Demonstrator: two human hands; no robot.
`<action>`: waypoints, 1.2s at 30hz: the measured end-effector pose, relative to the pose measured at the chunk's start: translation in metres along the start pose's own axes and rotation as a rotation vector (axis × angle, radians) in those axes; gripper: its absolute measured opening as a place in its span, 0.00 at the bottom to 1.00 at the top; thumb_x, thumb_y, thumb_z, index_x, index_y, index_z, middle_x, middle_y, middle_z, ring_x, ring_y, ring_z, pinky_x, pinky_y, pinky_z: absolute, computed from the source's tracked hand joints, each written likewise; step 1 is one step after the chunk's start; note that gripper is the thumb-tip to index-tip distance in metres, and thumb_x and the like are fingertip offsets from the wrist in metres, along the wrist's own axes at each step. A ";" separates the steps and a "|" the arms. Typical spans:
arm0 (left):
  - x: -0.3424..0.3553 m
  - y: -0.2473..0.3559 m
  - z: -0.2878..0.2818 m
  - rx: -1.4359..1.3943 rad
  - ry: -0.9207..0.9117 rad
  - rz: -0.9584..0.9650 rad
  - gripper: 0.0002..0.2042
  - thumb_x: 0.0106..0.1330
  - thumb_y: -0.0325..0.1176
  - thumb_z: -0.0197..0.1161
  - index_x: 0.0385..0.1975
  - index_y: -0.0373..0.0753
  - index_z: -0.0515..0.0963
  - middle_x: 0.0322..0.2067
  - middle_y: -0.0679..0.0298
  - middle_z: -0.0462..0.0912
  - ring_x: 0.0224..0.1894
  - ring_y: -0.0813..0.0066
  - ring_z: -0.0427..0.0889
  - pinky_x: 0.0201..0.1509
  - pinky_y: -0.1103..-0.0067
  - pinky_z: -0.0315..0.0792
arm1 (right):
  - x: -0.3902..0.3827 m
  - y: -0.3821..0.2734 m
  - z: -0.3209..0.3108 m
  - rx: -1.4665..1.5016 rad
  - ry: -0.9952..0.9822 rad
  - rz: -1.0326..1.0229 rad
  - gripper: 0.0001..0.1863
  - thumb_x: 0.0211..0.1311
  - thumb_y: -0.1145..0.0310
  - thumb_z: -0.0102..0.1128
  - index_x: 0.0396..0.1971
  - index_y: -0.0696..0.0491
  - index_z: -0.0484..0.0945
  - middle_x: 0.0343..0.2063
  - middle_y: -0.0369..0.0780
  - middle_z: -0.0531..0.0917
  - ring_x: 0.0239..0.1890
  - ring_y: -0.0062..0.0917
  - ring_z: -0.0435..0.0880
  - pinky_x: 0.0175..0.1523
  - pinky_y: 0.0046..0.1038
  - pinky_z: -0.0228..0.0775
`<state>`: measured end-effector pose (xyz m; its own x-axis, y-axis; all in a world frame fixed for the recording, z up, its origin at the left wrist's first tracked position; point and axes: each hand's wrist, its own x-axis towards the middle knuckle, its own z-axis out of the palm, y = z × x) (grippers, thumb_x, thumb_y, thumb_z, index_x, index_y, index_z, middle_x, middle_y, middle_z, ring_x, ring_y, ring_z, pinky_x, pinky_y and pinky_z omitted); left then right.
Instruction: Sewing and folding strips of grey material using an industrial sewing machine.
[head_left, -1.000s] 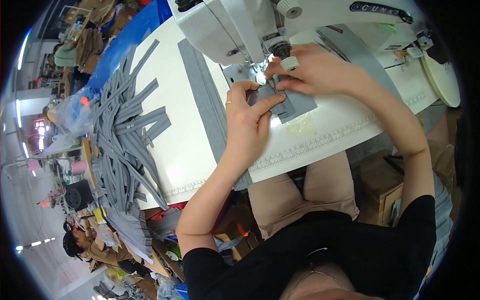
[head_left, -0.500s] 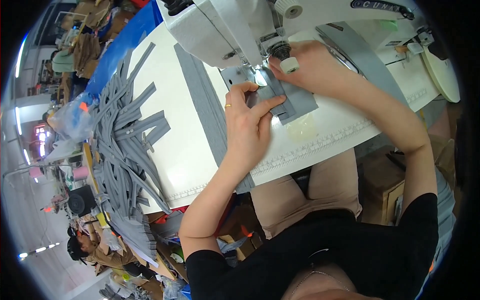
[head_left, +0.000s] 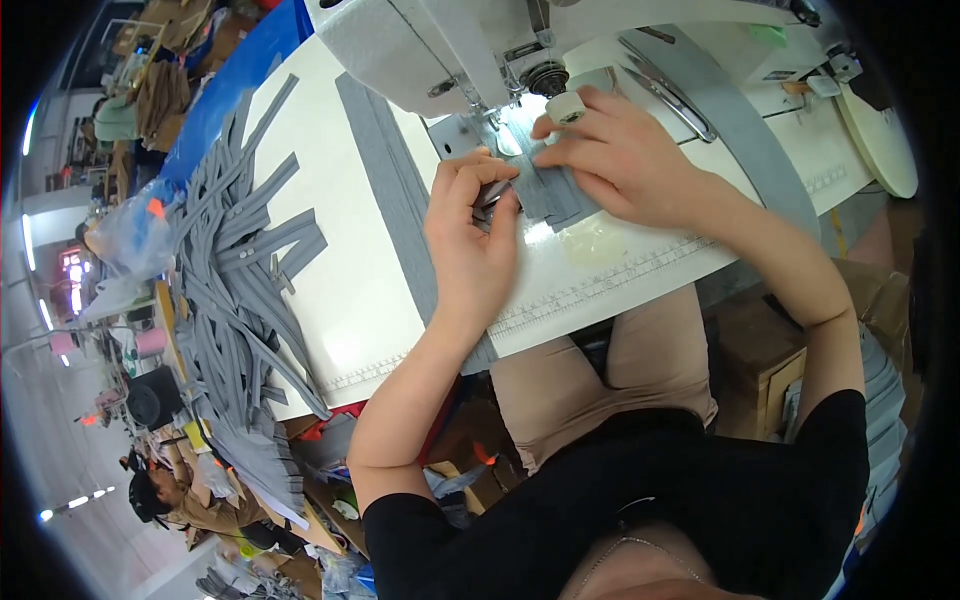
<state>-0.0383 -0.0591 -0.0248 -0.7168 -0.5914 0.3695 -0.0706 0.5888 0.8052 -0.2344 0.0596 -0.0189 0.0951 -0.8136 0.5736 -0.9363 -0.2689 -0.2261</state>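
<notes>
A grey fabric piece (head_left: 545, 190) lies under the lit presser foot (head_left: 509, 138) of a white sewing machine (head_left: 400, 50). My left hand (head_left: 470, 230) is beside its left edge, thumb and fingers curled together. Between them shows a small shiny metal piece (head_left: 493, 194), too small and covered to name. My right hand (head_left: 635, 165) reaches in from the right with bent fingers apart, fingertips at the fabric just right of the presser foot. Its palm partly covers the fabric's right side.
Long grey strips (head_left: 380, 180) lie left of the machine; a tangled heap of narrow grey strips (head_left: 225, 270) hangs over the table's left edge. Metal tweezers or scissors (head_left: 670, 95) lie at the right on grey fabric. A printed ruler (head_left: 600, 280) runs along the front edge. Another person (head_left: 190, 490) works far left.
My right hand has come nearer from behind the presser foot, its fingers now spread over the fabric. My left hand has drawn its thumb and index finger off the fabric, curling to the left.
</notes>
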 end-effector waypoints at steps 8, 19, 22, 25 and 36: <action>-0.003 0.003 -0.002 0.001 -0.041 -0.081 0.14 0.64 0.16 0.63 0.46 0.36 0.88 0.49 0.59 0.81 0.59 0.65 0.81 0.57 0.76 0.78 | -0.004 0.005 0.010 0.035 -0.017 0.024 0.11 0.55 0.75 0.63 0.38 0.52 0.85 0.45 0.32 0.84 0.55 0.27 0.77 0.56 0.34 0.69; 0.000 0.005 0.000 0.060 -0.035 -0.055 0.13 0.66 0.22 0.68 0.49 0.35 0.87 0.51 0.58 0.82 0.55 0.67 0.83 0.59 0.76 0.76 | -0.004 0.005 0.010 -0.068 -0.008 0.044 0.14 0.56 0.75 0.65 0.43 0.53 0.86 0.48 0.31 0.85 0.56 0.25 0.77 0.60 0.34 0.66; -0.001 0.002 0.001 0.039 -0.038 -0.054 0.12 0.66 0.22 0.69 0.49 0.34 0.87 0.52 0.58 0.81 0.53 0.69 0.83 0.58 0.77 0.77 | -0.004 0.003 0.008 -0.091 -0.016 0.062 0.15 0.55 0.76 0.65 0.44 0.53 0.85 0.49 0.31 0.85 0.57 0.26 0.77 0.61 0.34 0.66; -0.001 0.000 0.003 0.008 -0.040 -0.065 0.11 0.67 0.23 0.69 0.48 0.33 0.87 0.53 0.57 0.81 0.52 0.72 0.84 0.57 0.78 0.79 | -0.004 0.000 0.000 -0.135 -0.038 0.063 0.16 0.55 0.76 0.65 0.45 0.53 0.85 0.50 0.33 0.85 0.57 0.27 0.77 0.61 0.33 0.67; -0.002 -0.006 0.002 0.054 -0.021 0.010 0.09 0.68 0.24 0.69 0.45 0.33 0.86 0.53 0.57 0.81 0.51 0.70 0.85 0.55 0.78 0.80 | -0.071 0.005 -0.102 -0.554 -0.195 0.667 0.06 0.58 0.78 0.56 0.35 0.58 0.78 0.36 0.46 0.81 0.44 0.46 0.82 0.47 0.43 0.77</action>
<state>-0.0382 -0.0604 -0.0310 -0.7322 -0.5738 0.3670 -0.1004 0.6239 0.7751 -0.2803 0.1690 0.0197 -0.5197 -0.7989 0.3027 -0.8420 0.5390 -0.0230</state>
